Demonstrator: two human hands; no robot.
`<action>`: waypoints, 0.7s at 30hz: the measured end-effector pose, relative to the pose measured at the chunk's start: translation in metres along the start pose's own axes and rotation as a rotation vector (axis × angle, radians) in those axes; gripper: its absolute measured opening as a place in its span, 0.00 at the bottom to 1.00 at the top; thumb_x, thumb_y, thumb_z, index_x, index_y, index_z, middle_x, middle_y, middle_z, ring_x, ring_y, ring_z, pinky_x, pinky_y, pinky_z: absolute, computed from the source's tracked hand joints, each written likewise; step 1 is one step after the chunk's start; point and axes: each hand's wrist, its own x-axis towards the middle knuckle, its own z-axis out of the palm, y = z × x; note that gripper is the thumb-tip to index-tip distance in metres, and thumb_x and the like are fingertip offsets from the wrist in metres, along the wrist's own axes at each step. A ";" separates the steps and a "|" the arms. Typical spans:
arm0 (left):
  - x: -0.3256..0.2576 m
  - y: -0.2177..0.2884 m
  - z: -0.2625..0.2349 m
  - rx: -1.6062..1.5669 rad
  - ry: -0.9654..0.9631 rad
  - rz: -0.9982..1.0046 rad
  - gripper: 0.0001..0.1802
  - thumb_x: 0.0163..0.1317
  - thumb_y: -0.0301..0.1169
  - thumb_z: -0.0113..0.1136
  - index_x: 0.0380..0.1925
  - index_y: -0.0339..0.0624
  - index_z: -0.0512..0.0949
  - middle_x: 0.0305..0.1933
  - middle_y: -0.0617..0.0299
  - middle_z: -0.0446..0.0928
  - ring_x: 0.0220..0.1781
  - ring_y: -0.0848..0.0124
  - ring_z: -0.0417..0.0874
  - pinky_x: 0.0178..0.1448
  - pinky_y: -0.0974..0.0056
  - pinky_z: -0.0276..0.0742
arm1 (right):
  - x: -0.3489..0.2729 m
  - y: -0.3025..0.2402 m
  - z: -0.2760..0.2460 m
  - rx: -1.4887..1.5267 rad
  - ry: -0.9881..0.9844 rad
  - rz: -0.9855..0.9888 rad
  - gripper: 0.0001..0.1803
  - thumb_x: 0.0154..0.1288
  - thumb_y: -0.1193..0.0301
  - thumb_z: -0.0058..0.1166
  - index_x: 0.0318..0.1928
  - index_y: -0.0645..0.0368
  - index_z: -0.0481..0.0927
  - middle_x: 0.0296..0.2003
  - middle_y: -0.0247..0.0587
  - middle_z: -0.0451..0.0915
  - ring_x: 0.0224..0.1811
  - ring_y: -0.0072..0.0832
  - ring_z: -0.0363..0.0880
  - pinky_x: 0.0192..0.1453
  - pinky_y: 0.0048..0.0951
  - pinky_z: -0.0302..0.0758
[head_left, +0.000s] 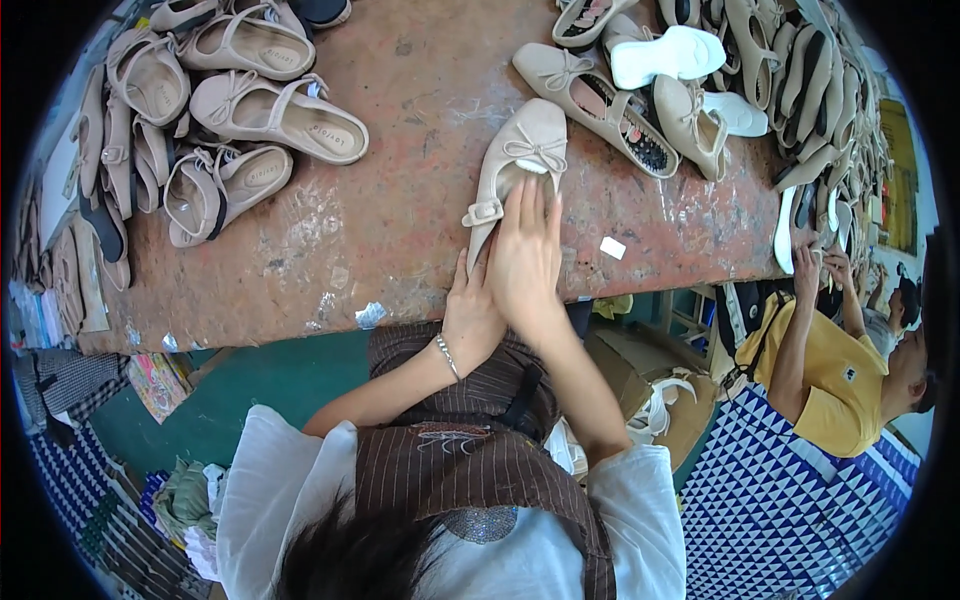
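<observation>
A beige ballet-style shoe (527, 126) with a bow and a buckled strap lies on the worn table in front of me, toe pointing away. My right hand (526, 262) reaches into its opening with fingers stretched flat, and the fingertips are near a white patch under the bow. Closed about the heel end is my left hand (472, 318), its fingers partly covered by the shoe and my right hand. What lies under the right palm is hidden.
Finished-looking beige shoes (285, 118) with insoles cluster at the left. More shoes (600, 108) and a white insole (668, 57) lie at the right. A small white paper piece (613, 248) is nearby. Beyond, a person in yellow (830, 380) works; a cardboard box (622, 368) stands below the table.
</observation>
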 end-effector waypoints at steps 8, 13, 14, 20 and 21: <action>0.019 0.001 -0.013 0.014 0.034 0.004 0.25 0.60 0.28 0.51 0.56 0.24 0.75 0.64 0.36 0.71 0.71 0.45 0.68 0.72 0.44 0.67 | 0.041 0.016 0.024 -0.230 0.161 0.015 0.16 0.61 0.74 0.49 0.48 0.67 0.78 0.44 0.54 0.81 0.52 0.45 0.81 0.81 0.58 0.41; 0.012 0.001 -0.015 0.104 -0.081 -0.018 0.28 0.63 0.30 0.48 0.62 0.26 0.69 0.69 0.39 0.67 0.73 0.50 0.67 0.72 0.46 0.67 | 0.054 0.021 0.021 -0.170 -0.083 -0.020 0.10 0.61 0.74 0.48 0.35 0.63 0.83 0.27 0.45 0.81 0.38 0.40 0.84 0.80 0.65 0.32; 0.011 0.002 -0.014 0.096 -0.064 -0.023 0.29 0.63 0.30 0.49 0.63 0.26 0.69 0.70 0.39 0.67 0.74 0.50 0.66 0.72 0.46 0.66 | 0.052 0.022 0.027 -0.209 0.021 -0.036 0.11 0.62 0.73 0.49 0.38 0.63 0.84 0.28 0.42 0.82 0.39 0.37 0.85 0.80 0.65 0.29; 0.015 0.009 -0.020 0.085 -0.056 -0.032 0.31 0.63 0.28 0.46 0.67 0.25 0.64 0.72 0.38 0.64 0.76 0.49 0.62 0.75 0.41 0.61 | 0.071 0.031 0.027 -0.140 -0.329 -0.148 0.10 0.54 0.74 0.52 0.32 0.66 0.85 0.27 0.47 0.82 0.39 0.41 0.86 0.74 0.79 0.31; 0.017 0.011 -0.019 0.096 -0.055 -0.041 0.31 0.64 0.28 0.45 0.67 0.25 0.64 0.72 0.38 0.64 0.76 0.49 0.62 0.75 0.40 0.59 | 0.069 0.037 0.025 -0.049 -0.343 -0.174 0.11 0.54 0.74 0.52 0.34 0.66 0.84 0.27 0.48 0.82 0.42 0.45 0.85 0.73 0.80 0.33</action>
